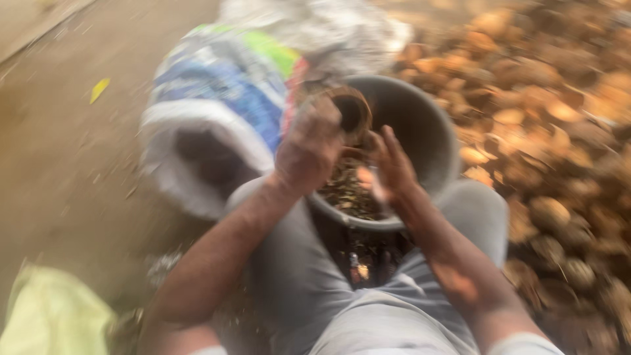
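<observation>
Both hands work over the bucket (440, 141): left hand (309, 148) fingers clasp a coconut shell (348, 108), right hand (392, 164) fingers spread.

A: Which packages are seen?

B: A woven sack (220, 112) is seen lying open at upper centre-left, white with blue, green and red printed panels; its dark mouth is turned toward the viewer. Just behind it, a crumpled pale sack (322, 29) is seen. At the bottom left corner, a yellow-green bag (49, 315) is partly shown.

A: Any signs or screens?

B: None are seen; everything is blurred.
</observation>
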